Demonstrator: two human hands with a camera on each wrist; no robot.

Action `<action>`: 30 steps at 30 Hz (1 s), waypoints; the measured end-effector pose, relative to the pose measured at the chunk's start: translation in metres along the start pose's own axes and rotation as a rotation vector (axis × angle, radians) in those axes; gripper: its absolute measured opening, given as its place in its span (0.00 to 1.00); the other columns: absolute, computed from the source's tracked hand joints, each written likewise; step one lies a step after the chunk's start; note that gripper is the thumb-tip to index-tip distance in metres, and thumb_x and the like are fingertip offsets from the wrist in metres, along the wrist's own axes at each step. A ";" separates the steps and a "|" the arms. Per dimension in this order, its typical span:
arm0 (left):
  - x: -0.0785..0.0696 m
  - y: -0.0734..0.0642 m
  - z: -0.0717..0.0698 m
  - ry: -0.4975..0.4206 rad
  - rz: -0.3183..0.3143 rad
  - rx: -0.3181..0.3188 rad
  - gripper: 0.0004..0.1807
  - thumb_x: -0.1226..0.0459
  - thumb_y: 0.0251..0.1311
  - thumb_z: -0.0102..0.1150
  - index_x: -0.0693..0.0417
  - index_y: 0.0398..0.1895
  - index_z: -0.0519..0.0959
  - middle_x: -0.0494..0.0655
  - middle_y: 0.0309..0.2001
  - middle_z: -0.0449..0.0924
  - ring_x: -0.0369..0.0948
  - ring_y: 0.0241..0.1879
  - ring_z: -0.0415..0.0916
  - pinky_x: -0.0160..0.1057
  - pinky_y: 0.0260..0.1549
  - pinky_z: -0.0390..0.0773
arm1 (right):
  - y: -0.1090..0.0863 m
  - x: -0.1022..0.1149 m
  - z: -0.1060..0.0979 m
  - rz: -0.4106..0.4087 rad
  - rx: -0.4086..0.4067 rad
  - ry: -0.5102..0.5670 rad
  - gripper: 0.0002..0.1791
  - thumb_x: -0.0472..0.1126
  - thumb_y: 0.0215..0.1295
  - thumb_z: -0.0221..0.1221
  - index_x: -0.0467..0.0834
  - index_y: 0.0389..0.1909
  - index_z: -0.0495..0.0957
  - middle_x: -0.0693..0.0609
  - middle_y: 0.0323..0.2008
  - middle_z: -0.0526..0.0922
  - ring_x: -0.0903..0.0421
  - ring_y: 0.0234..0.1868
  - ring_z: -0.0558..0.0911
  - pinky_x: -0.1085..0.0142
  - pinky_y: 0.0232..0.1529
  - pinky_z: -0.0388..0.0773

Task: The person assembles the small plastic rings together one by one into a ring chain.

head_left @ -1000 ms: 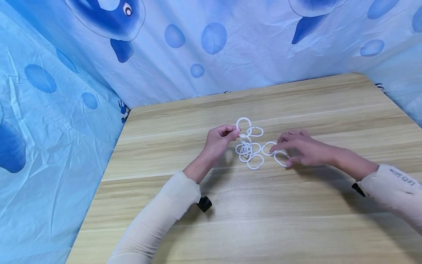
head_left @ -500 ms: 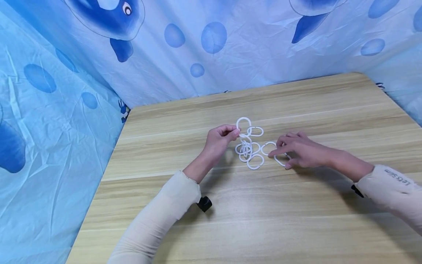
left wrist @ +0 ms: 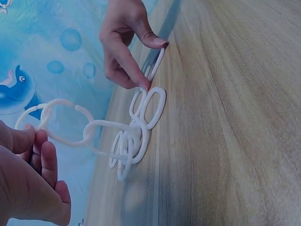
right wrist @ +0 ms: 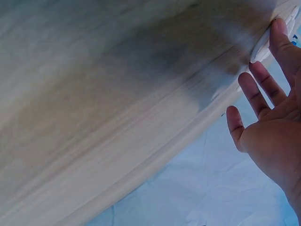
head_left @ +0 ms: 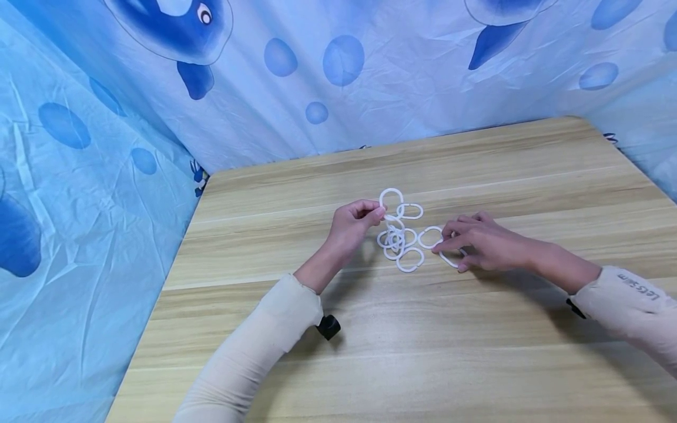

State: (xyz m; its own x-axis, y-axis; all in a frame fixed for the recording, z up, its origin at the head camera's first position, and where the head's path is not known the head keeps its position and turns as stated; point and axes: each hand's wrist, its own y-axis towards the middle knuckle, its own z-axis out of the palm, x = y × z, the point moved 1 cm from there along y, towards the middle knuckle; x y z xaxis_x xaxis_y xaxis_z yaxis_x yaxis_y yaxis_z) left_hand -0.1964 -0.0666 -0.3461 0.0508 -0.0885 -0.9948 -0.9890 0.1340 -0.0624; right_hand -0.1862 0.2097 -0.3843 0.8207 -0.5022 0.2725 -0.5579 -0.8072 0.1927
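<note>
Several white plastic rings, each with a small gap, hang together as a chain (head_left: 409,249). My left hand (head_left: 351,226) pinches a ring (head_left: 391,190) near the chain's upper end between thumb and forefinger and holds it above the table. Below it, linked rings (left wrist: 110,123) run down to an overlapping heap on the tabletop. At the chain's right end, my right hand (head_left: 483,241) grips a flat-lying ring (head_left: 448,261), thumb on one end and forefinger on the other. That ring is partly hidden under the fingers. Only its edge shows in the right wrist view.
The wood-grain table (head_left: 412,352) extends around both hands. A blue curtain (head_left: 338,100) with whale and bubble prints hangs along its back and left edges. A small black device (head_left: 329,326) is strapped at the left cuff.
The right forefinger has shifted slightly down along the end ring, and more of that ring is now covered. My left hand and the heap have stayed still.
</note>
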 end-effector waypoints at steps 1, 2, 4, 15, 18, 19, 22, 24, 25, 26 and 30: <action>0.000 0.000 0.000 0.001 -0.001 0.001 0.09 0.67 0.63 0.60 0.66 0.41 0.81 0.45 0.35 0.81 0.36 0.33 0.73 0.54 0.55 0.72 | 0.000 0.000 0.000 0.003 0.004 0.000 0.33 0.45 0.39 0.75 0.55 0.54 0.82 0.58 0.46 0.76 0.59 0.47 0.71 0.59 0.41 0.55; 0.000 0.000 0.000 0.003 -0.001 0.002 0.09 0.67 0.63 0.60 0.66 0.41 0.81 0.45 0.34 0.81 0.36 0.33 0.73 0.54 0.55 0.72 | 0.000 0.000 0.000 0.004 0.006 0.000 0.33 0.46 0.39 0.75 0.55 0.54 0.82 0.57 0.46 0.76 0.58 0.47 0.71 0.58 0.41 0.56; 0.000 0.000 0.000 0.005 -0.002 0.003 0.09 0.67 0.63 0.60 0.66 0.41 0.81 0.44 0.34 0.80 0.36 0.33 0.73 0.54 0.55 0.72 | 0.000 0.001 -0.001 0.004 0.007 0.003 0.34 0.47 0.38 0.76 0.54 0.54 0.82 0.57 0.46 0.77 0.57 0.48 0.72 0.58 0.42 0.56; 0.001 0.000 0.002 -0.001 0.003 0.007 0.08 0.67 0.63 0.60 0.66 0.40 0.81 0.44 0.33 0.80 0.36 0.33 0.73 0.54 0.55 0.72 | 0.000 0.001 0.001 -0.002 -0.056 0.014 0.33 0.39 0.33 0.77 0.50 0.49 0.83 0.54 0.46 0.80 0.55 0.47 0.74 0.57 0.42 0.59; 0.001 0.000 0.002 0.000 0.003 0.007 0.08 0.67 0.63 0.60 0.66 0.40 0.81 0.44 0.33 0.80 0.36 0.33 0.73 0.53 0.55 0.72 | 0.000 0.002 0.001 0.021 -0.053 0.014 0.33 0.39 0.34 0.77 0.47 0.50 0.82 0.51 0.47 0.79 0.52 0.50 0.75 0.55 0.44 0.60; 0.001 0.000 0.002 0.004 0.003 0.006 0.09 0.67 0.63 0.60 0.66 0.40 0.81 0.44 0.33 0.80 0.36 0.33 0.73 0.51 0.54 0.73 | -0.001 0.002 0.001 0.029 -0.054 0.008 0.33 0.39 0.34 0.77 0.45 0.50 0.82 0.50 0.48 0.79 0.50 0.50 0.75 0.54 0.45 0.60; 0.000 0.000 0.002 0.019 0.002 0.004 0.09 0.67 0.63 0.60 0.65 0.41 0.81 0.43 0.33 0.80 0.36 0.33 0.73 0.42 0.49 0.76 | -0.001 0.003 0.002 0.045 -0.062 -0.011 0.32 0.38 0.35 0.76 0.43 0.49 0.81 0.50 0.45 0.78 0.50 0.49 0.75 0.54 0.45 0.60; 0.000 0.000 0.002 0.029 0.001 0.003 0.09 0.67 0.63 0.60 0.65 0.41 0.81 0.43 0.33 0.80 0.36 0.34 0.74 0.35 0.45 0.76 | -0.001 0.004 0.003 0.049 -0.067 -0.033 0.32 0.39 0.36 0.76 0.43 0.49 0.80 0.51 0.43 0.77 0.51 0.47 0.75 0.56 0.44 0.60; 0.000 0.000 0.002 0.033 -0.001 0.003 0.09 0.66 0.63 0.61 0.65 0.41 0.82 0.43 0.33 0.80 0.36 0.34 0.74 0.33 0.44 0.76 | -0.001 0.005 0.003 0.049 -0.070 -0.042 0.31 0.39 0.36 0.76 0.42 0.48 0.80 0.51 0.42 0.77 0.51 0.46 0.75 0.56 0.44 0.59; 0.000 0.000 0.002 0.035 -0.002 0.002 0.09 0.66 0.63 0.61 0.64 0.41 0.82 0.43 0.33 0.80 0.36 0.34 0.74 0.33 0.43 0.76 | -0.001 0.006 0.003 0.050 -0.072 -0.051 0.31 0.40 0.37 0.76 0.41 0.48 0.80 0.51 0.41 0.76 0.51 0.45 0.74 0.56 0.44 0.59; 0.000 0.001 0.003 0.035 -0.009 0.003 0.09 0.66 0.63 0.61 0.64 0.41 0.82 0.44 0.32 0.79 0.36 0.34 0.74 0.39 0.48 0.76 | -0.002 0.009 0.003 0.055 -0.063 -0.083 0.29 0.40 0.41 0.74 0.39 0.47 0.79 0.50 0.40 0.75 0.50 0.45 0.73 0.57 0.46 0.59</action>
State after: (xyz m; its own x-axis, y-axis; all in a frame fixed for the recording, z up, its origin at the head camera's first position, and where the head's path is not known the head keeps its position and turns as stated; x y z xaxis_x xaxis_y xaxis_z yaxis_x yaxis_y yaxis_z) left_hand -0.1968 -0.0640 -0.3461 0.0550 -0.1242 -0.9907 -0.9881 0.1359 -0.0719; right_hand -0.1773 0.2055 -0.3853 0.7944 -0.5714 0.2059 -0.6071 -0.7578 0.2393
